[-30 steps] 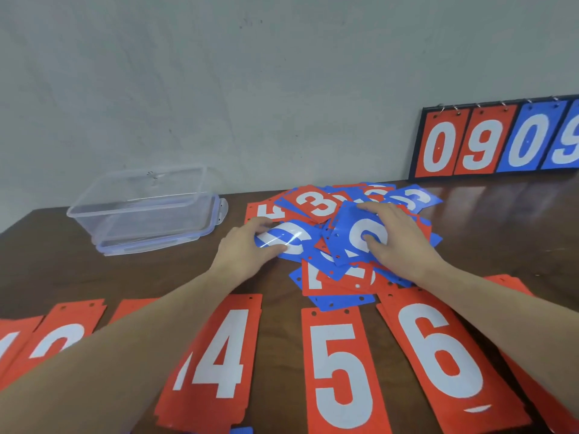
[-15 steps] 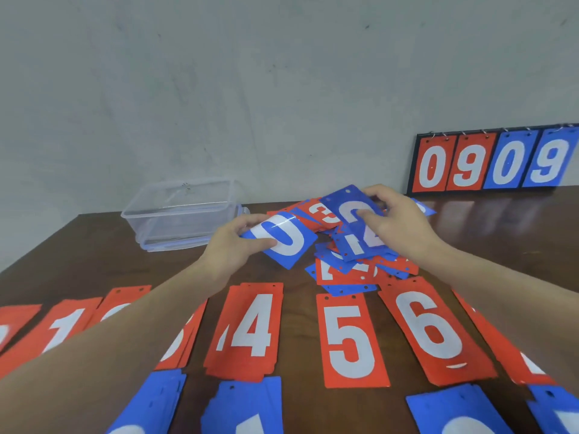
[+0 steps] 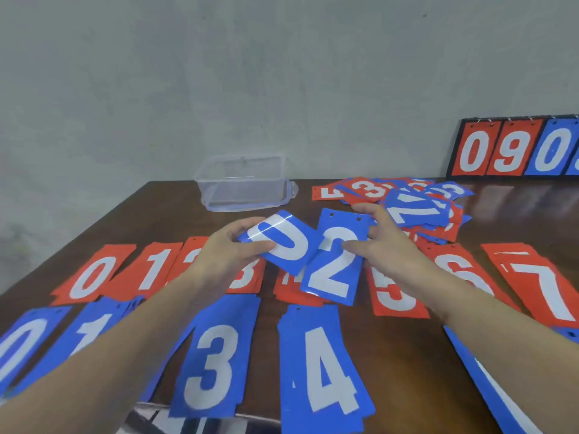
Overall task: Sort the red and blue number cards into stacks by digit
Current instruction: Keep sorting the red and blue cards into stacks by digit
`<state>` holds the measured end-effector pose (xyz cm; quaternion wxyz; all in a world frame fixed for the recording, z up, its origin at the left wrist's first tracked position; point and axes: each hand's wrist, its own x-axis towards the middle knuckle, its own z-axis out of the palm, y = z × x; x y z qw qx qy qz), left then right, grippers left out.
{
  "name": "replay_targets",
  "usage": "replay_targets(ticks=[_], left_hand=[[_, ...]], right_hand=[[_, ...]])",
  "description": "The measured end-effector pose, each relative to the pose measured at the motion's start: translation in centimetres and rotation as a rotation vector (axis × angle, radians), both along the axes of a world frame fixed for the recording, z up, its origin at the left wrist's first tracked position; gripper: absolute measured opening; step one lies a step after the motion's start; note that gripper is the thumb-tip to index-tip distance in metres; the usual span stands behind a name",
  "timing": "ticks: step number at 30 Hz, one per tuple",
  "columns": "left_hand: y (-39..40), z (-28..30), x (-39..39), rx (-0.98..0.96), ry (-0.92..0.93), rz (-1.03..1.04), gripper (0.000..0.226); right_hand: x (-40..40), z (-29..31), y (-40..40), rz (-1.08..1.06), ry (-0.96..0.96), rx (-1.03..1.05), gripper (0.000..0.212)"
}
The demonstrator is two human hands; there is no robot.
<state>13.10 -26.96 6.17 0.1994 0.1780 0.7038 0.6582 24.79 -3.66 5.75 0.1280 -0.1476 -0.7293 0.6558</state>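
Note:
My left hand (image 3: 228,252) grips a blue 0 card (image 3: 282,242), held tilted above the table. My right hand (image 3: 388,245) pinches a blue 2 card (image 3: 335,261) right beside it, the two cards overlapping at their edges. A loose pile of mixed red and blue cards (image 3: 404,205) lies behind my right hand. Red stacks run in a row: 0 (image 3: 94,277), 1 (image 3: 153,267), then partly hidden ones, 5 (image 3: 394,296), 6 (image 3: 460,270), 7 (image 3: 545,286). Blue stacks lie nearer: 0 (image 3: 22,346), 1 (image 3: 91,330), 3 (image 3: 213,368), 4 (image 3: 326,368).
A clear plastic box (image 3: 244,183) stands at the back of the dark wooden table (image 3: 501,214). A scoreboard (image 3: 513,148) showing 0 9 0 leans against the wall at the back right. Another blue stack (image 3: 488,383) lies under my right forearm.
Both hands lifted their blue cards off the loose pile and drew them toward me over the sorted rows. The view tilted down, showing more of the blue stacks.

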Motion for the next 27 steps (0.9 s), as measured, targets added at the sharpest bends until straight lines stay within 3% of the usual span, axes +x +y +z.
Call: replay_targets(ticks=[7,13,22,27], left_hand=[[-8.7,-0.5,0.4,0.049,-0.058,0.078,0.061],[-16.0,-0.3,0.4,0.101,-0.041,0.193,0.047],[-24.3,-0.9,0.1,0.173,0.032,0.391,0.058],[-26.4,-1.3,0.4,0.258,-0.027,0.418,0.055]], right_hand=[[-1.6,-1.1,-5.5,-0.003,-0.052,0.027,0.043],[-4.0,-2.0,-12.1,0.123,-0.067,0.090,0.031],[-7.2,-2.4,-21.3,0.297,-0.102,0.195,0.018],[-8.8,-2.9,-24.3,0.316,-0.112,0.496,0.014]])
